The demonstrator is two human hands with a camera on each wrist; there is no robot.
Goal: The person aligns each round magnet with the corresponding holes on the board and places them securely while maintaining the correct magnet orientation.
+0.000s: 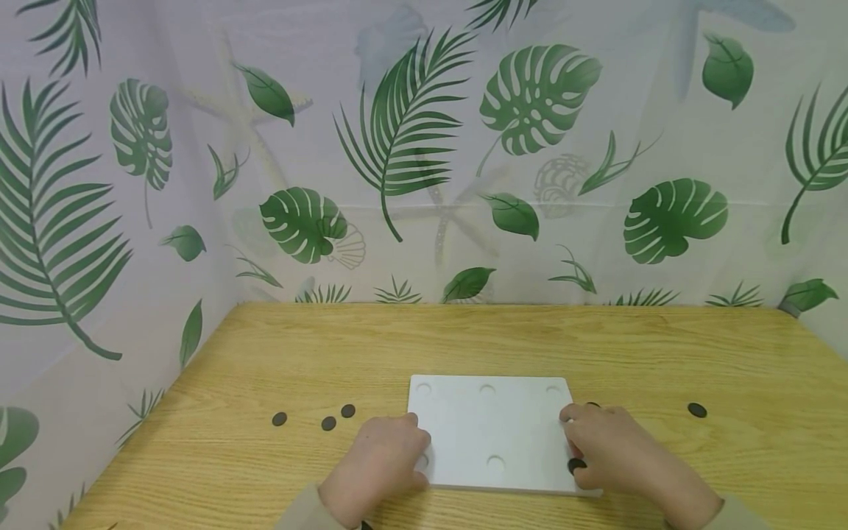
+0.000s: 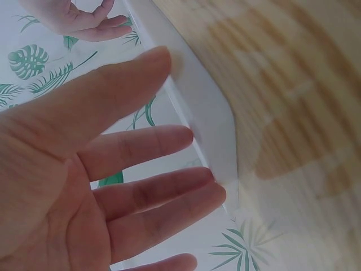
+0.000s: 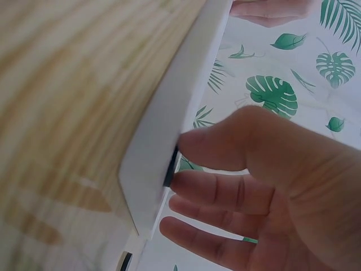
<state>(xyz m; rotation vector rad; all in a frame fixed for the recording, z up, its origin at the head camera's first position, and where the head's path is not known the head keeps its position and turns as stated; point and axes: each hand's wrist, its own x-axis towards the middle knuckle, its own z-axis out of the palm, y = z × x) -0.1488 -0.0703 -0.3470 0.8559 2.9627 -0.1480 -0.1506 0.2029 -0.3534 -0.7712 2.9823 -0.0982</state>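
A white rectangular board (image 1: 493, 430) with shallow round recesses lies flat on the table. Between the thumb and index finger of my right hand (image 1: 616, 450) is a small black disc (image 1: 576, 465), pinched at the board's lower right corner. The right wrist view shows this disc (image 3: 171, 166) edge-on against the board's surface; the recess at that corner is hidden. At the left edge of the board rests my left hand (image 1: 384, 453), its fingers nearly straight in the left wrist view, fingertips (image 2: 181, 135) touching the board and nothing held.
Left of the board, a black disc (image 1: 280, 419) lies apart from two closer together, one nearer me (image 1: 328, 423) and one farther (image 1: 347, 411). Another disc (image 1: 697, 410) lies to the right. Behind my right hand a disc (image 1: 593, 404) partly shows. A leaf-patterned curtain (image 1: 424, 147) encloses the wooden table (image 1: 490, 338).
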